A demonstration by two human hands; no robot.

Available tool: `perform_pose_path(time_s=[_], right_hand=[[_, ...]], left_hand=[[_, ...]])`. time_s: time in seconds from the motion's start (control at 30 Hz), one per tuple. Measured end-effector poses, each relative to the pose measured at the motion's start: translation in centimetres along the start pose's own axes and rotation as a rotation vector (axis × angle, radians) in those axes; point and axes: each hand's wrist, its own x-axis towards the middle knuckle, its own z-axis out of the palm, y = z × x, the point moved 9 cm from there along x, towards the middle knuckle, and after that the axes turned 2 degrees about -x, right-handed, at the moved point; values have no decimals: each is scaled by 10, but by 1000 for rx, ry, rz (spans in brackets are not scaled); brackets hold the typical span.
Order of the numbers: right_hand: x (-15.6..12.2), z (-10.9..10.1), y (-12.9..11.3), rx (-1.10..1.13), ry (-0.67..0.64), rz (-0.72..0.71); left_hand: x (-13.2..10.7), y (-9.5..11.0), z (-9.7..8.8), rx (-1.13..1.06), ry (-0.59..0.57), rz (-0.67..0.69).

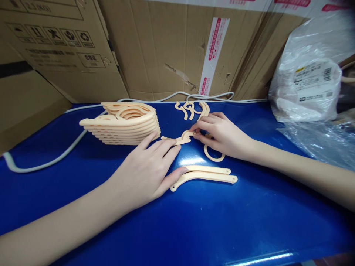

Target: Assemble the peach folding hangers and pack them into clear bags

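Observation:
My left hand (151, 166) lies flat and open on the blue table (194, 229), fingertips near a small peach plastic hanger piece (181, 138), thumb touching two long curved peach arms (206, 174). My right hand (222, 135) pinches the right end of that small piece with its fingertips. A peach ring-shaped part (212, 157) lies partly under the right hand. A stack of several folded peach hangers (124, 123) stands just left of my left fingertips. A few loose peach hooks (192, 109) lie behind the right hand.
Cardboard boxes (166, 48) wall off the back and left. A white cable (41, 162) runs along the table's left and rear edge. A clear plastic bag of packed goods (307, 85) sits at the right.

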Motion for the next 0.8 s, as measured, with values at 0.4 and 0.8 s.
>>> perform_pose_path(time_s=[0.4,0.8], right_hand=[[1,-1,2,15,-31,-1],[2,-4,0,19,-42,-9]], left_hand=[[0,-1,0,4,10,-8],[-1,-1,-1,8,5,-6]])
